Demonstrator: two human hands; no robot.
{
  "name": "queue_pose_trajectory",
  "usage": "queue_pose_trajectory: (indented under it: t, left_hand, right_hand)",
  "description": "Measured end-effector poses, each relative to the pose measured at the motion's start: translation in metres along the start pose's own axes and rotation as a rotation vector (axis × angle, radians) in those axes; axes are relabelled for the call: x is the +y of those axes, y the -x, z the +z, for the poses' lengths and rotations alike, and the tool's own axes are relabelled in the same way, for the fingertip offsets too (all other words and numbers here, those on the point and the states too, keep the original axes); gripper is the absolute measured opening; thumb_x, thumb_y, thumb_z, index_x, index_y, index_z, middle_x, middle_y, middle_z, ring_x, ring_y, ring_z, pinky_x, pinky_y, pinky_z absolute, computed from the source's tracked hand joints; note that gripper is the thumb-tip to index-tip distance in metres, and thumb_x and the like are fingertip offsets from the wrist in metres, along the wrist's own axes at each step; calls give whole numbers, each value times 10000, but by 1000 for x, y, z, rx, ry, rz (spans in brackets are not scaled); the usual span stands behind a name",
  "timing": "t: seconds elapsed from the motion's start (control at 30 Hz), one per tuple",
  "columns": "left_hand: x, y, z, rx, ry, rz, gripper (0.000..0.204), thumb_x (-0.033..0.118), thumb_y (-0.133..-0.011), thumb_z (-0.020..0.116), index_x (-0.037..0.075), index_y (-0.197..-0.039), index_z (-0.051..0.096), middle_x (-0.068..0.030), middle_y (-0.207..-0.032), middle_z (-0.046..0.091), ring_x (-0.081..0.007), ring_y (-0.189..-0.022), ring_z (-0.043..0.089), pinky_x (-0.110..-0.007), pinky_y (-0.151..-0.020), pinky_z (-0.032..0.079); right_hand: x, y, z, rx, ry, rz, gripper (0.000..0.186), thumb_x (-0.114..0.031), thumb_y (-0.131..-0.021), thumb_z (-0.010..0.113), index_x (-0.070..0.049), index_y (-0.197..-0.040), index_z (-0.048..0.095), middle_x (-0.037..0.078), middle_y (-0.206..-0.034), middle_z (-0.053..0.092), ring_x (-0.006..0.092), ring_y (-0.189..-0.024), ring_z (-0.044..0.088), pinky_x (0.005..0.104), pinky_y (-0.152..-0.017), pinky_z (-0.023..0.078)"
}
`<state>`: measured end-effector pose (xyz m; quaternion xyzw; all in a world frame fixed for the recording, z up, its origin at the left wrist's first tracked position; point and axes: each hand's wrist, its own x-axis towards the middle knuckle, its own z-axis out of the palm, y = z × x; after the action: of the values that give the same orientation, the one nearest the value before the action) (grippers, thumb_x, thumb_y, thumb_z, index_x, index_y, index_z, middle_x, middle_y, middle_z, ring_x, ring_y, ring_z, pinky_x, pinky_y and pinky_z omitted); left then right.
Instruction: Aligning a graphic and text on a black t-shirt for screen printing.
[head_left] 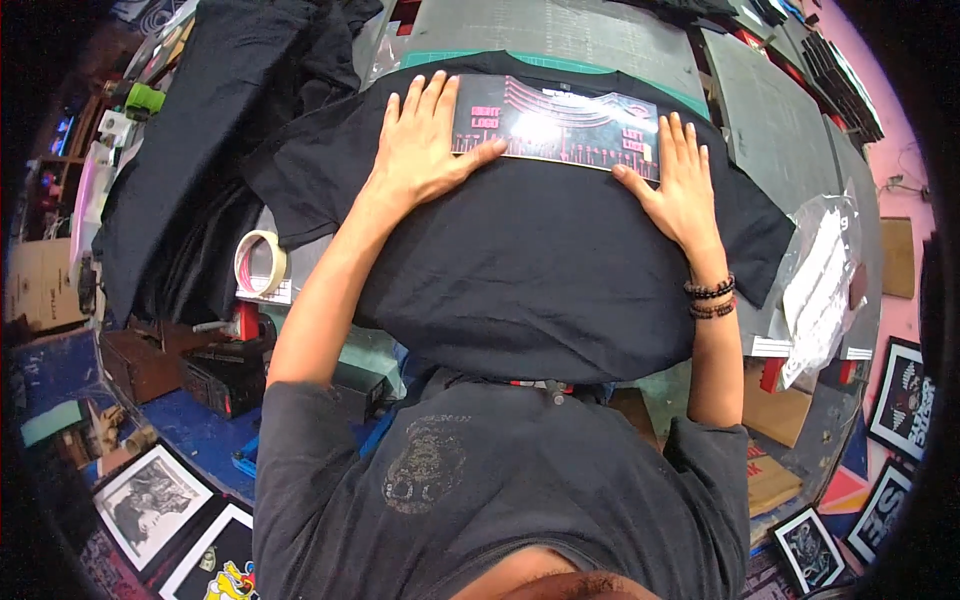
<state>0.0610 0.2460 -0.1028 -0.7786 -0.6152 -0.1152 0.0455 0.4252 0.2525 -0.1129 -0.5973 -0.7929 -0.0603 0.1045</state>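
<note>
Lettering marks the ruler (560, 138) in two red blocks, one near each end, each block two lines deep; a smaller white line sits by its top edge, partly lost in glare. Curved lines cross its upper half, and graduations with small figures run along its lower edge. This one ruler lies flat on one black shirt (540, 260), just below the collar.

Two hands flank it — the left hand (425, 150) with its grip spread flat, thumb at the ruler's lower edge, and the right hand (684, 195) likewise, its fingers together beside the right end. Neither grip is closed around anything. Two beaded bracelets (710, 298) circle the right wrist.

The shirt is spread across the grey counter (640, 30), over a green mat (450, 59). One tape roll (243, 262) stands at the left; one clear bag (820, 285), with dark print, lies at the right. Five framed pictures (150, 505) show — two lower left, three lower right — with white lettering on two of the right-hand ones.
</note>
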Motion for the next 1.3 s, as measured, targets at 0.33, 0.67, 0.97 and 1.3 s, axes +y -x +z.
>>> queue_pose_trajectory:
  t: [0.33,0.67,0.97,1.3]
  left_hand:
    - [-2,-42,8,78,60,159,808,692,-1008,508,107,-1565,475,-124,-1599,497,-381,-1530,383,-599,-1250,269]
    - [3,-1,2,23,111,63,985,728,-991,506,18,-1641,295,-213,-1696,322,-373,-1594,264,-543,-1298,190]
    - [1,2,5,-53,-34,-7,1258,889,-865,515,-69,-1636,249,-253,-1722,235,-389,-1616,191,-545,-1311,139]
    - [0,3,10,-36,-29,-37,1290,941,-833,474,-56,-1630,291,-243,-1724,241,-376,-1618,190,-544,-1312,137]
  right_hand:
    - [0,0,0,-1,-13,-1,1156,-841,-901,531,53,-1610,347,235,-1707,299,388,-1611,211,540,-1304,142]
    - [-1,1,-1,8,-44,12,1170,-848,-896,529,55,-1614,336,230,-1712,289,382,-1616,199,530,-1307,143]
    - [0,1,0,12,-22,3,1135,-804,-906,570,38,-1625,323,232,-1709,296,382,-1609,224,533,-1303,156]
    - [1,0,2,15,16,-16,1101,-782,-923,572,33,-1624,335,232,-1706,303,375,-1607,233,534,-1302,163]
